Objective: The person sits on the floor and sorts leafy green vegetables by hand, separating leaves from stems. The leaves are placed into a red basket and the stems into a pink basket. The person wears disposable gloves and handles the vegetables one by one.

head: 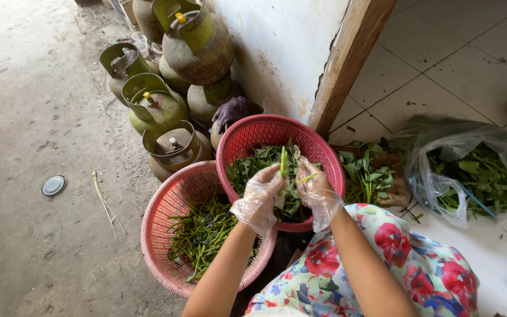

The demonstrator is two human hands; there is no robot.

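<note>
1. Left hand [260, 199] and right hand [317, 194], both in clear plastic gloves, sit close together mid-frame, pinching one green stem [283, 162].
2. Stem sticks up over the red basket [318, 147] of leaves.
3. Pink basket [159, 217] of stems sits lower left.

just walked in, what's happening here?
A person in clear plastic gloves is working over two red baskets. The left hand and right hand hold a green stem between them above the upper basket, which holds loose leaves. The lower basket holds bare green stems. More leafy greens lie in a clear plastic bag on the tiled floor. Green gas cylinders stand by the wall.
</note>
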